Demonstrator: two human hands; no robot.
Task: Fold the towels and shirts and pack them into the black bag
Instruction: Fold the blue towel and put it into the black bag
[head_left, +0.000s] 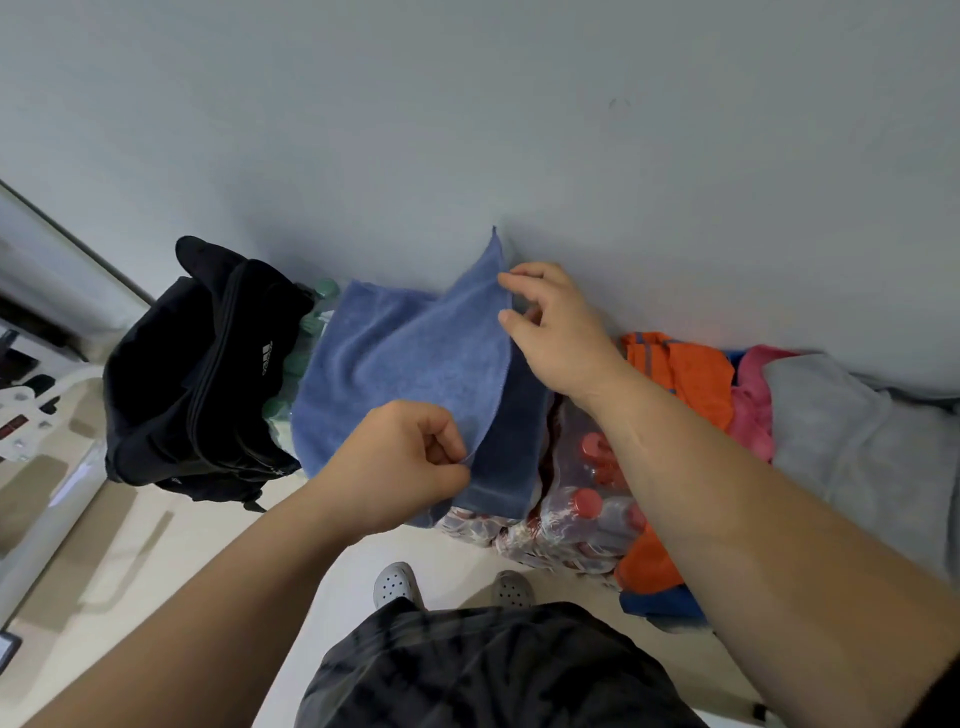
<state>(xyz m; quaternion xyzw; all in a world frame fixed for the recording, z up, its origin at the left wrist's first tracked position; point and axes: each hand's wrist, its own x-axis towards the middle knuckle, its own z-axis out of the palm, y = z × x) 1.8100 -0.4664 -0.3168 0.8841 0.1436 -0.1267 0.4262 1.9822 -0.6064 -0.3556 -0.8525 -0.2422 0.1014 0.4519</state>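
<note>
The black bag (208, 374) stands on the floor (156, 545) at the left, against the wall (467, 130), with its zip running down the side that faces the camera. Just to its right, green-capped bottles (323, 291) show between the bag and the blue towel (405, 364). The towel is draped over wrapped packs of bottles, with one flap lifted. The left hand (400, 457), fingers curled, pinches the near end of the flap's edge. The right hand (550, 327) pinches the same edge at its far end, close to the wall, between thumb and forefinger, with the other fingers loosely bent. Under the flap lies a darker blue layer (514, 441); whether it belongs to the same towel cannot be told. Right of it are red-capped bottles (587, 499) in clear wrap. Next comes an orange garment (685, 374), then a pink cloth (753, 405) and a grey cloth (857, 431), heaped along the wall. Grey clogs (395, 584) stand on the floor below the towel.
</note>
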